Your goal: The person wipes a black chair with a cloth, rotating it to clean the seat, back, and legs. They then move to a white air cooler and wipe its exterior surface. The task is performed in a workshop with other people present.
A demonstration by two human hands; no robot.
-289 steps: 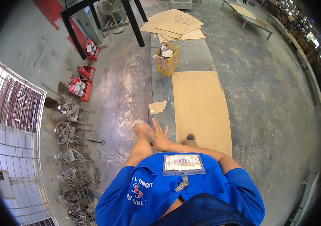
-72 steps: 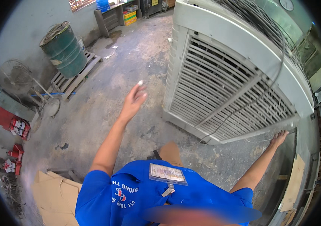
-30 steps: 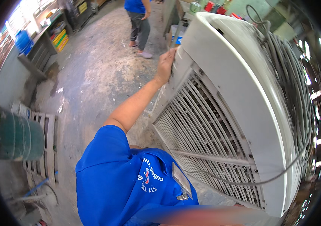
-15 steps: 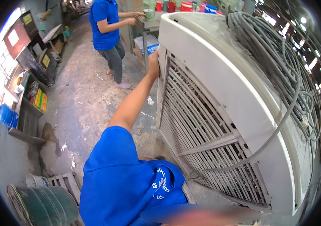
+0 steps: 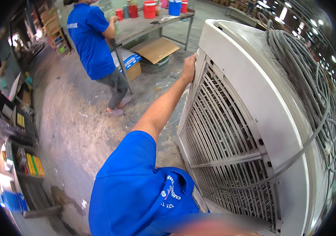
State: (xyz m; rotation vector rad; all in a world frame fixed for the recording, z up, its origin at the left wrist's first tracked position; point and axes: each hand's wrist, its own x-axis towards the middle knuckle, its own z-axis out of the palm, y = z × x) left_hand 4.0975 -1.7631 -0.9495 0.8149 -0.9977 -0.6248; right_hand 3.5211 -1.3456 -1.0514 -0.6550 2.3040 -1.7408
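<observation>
A large white air cooler [image 5: 250,65] with a slatted grille [image 5: 231,118] stands at my right. My left arm is stretched out, and my left hand [image 5: 190,69] is closed round its far upright edge, the fingers partly hidden behind it. A thick bundle of grey cable [image 5: 294,59] lies coiled on top of the cooler. One loose length of cable [image 5: 282,171] hangs down across the grille. My right hand is out of view.
Ahead, a co-worker in a blue shirt [image 5: 87,39] stands by a metal table [image 5: 136,33] with red buckets [image 5: 149,9] and a blue bucket [image 5: 174,7]. Flat cardboard [image 5: 156,49] and a box [image 5: 132,70] lie beneath. Shelves [image 5: 38,192] line the left wall.
My view has turned and come nearer the table, so more of it shows. The cooler sits farther right, my left hand still on its edge. The co-worker's hand has risen with a green container.
</observation>
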